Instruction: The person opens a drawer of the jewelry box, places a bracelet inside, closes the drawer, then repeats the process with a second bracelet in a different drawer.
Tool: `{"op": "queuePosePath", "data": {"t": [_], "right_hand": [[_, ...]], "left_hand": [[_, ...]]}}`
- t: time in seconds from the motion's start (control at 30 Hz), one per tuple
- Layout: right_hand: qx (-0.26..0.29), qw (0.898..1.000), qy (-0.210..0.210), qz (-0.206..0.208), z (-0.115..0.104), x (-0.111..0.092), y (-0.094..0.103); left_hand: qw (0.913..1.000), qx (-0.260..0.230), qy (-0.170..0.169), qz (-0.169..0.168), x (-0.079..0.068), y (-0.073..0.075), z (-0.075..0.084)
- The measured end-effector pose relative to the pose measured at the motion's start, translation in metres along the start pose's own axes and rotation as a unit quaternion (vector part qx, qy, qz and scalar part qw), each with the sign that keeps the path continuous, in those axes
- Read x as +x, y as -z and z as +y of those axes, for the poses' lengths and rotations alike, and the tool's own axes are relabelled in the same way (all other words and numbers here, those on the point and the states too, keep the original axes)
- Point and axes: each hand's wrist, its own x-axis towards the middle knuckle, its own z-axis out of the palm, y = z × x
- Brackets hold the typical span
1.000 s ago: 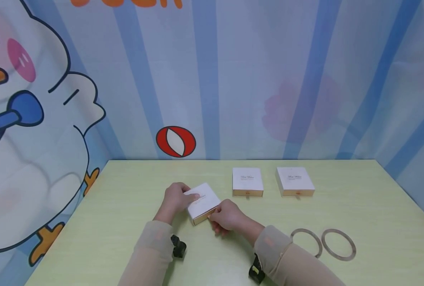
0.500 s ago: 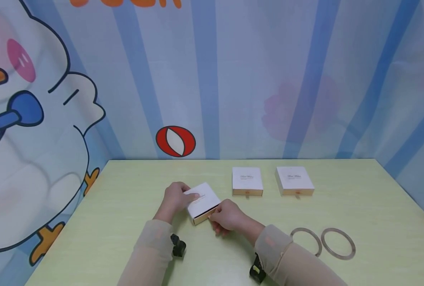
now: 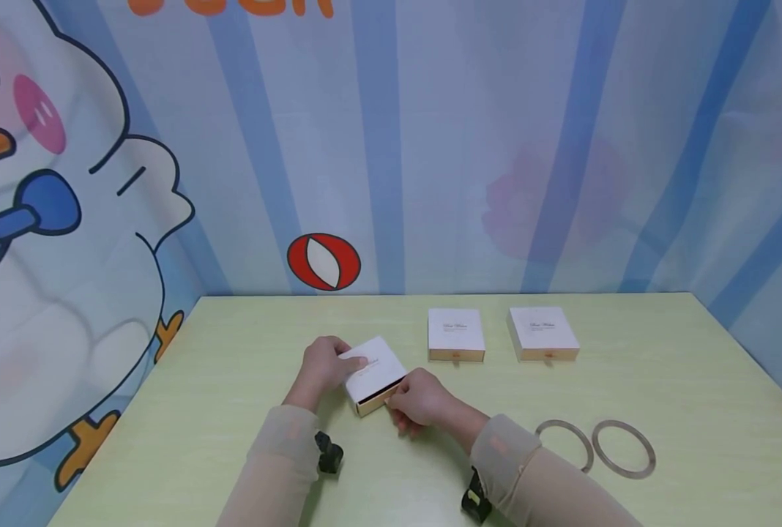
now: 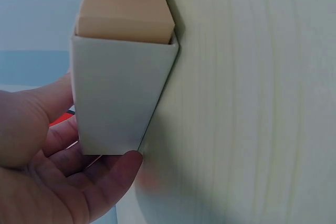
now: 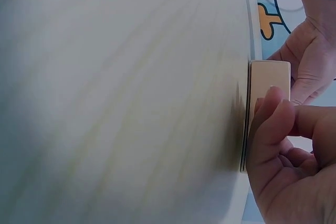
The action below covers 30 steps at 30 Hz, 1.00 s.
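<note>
A white drawer-style gift box [image 3: 378, 367] with faint lettering on its lid sits tilted left of centre on the table. My left hand [image 3: 321, 364] holds its white sleeve [image 4: 118, 95], thumb across the top. In the left wrist view, the tan drawer [image 4: 126, 6] sticks out of the sleeve. At the front, my right hand [image 3: 420, 399] pinches the drawer with thumb and forefinger; the fingertips [image 5: 274, 100] hide the pull. A dark gap shows between lid and drawer front.
Two similar white boxes, one nearer the middle [image 3: 456, 333] and one farther right [image 3: 544, 333], stand at the back, small pulls facing front. Two pale rings, the left ring [image 3: 587, 443] and the right ring [image 3: 636, 475], lie at the right, the left one partly behind my right sleeve.
The drawer has slid slightly out toward the front, and the dark gap under the lid has widened. Both hands stay nearly in place.
</note>
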Motion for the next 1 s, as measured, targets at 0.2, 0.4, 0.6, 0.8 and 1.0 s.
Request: {"op": "queuePosePath", "data": {"t": [0.2,0.4,0.6,0.8,1.0], "right_hand": [[0.0,1.0,0.004,0.003,0.001,-0.0019,-0.0009],[0.0,1.0,0.002,0.006,0.0021,-0.0024,-0.0017],[-0.004,1.0,0.002,0.007,0.0029,-0.0021,-0.0013],[-0.004,1.0,0.004,0.009,0.0032,-0.0032,-0.0016],[-0.005,1.0,0.004,0.008,0.0036,-0.0043,-0.0017]], "left_hand": [[1.0,0.0,-0.007,0.0,-0.0006,-0.0001,-0.0014],[1.0,-0.004,-0.005,0.003,-0.0003,-0.0008,-0.0016],[1.0,-0.003,-0.006,0.004,0.0002,-0.0013,-0.001],[0.9999,0.0,-0.01,0.005,0.0005,-0.0013,-0.0016],[0.9999,-0.002,-0.009,0.006,0.001,-0.0015,-0.0019]]}}
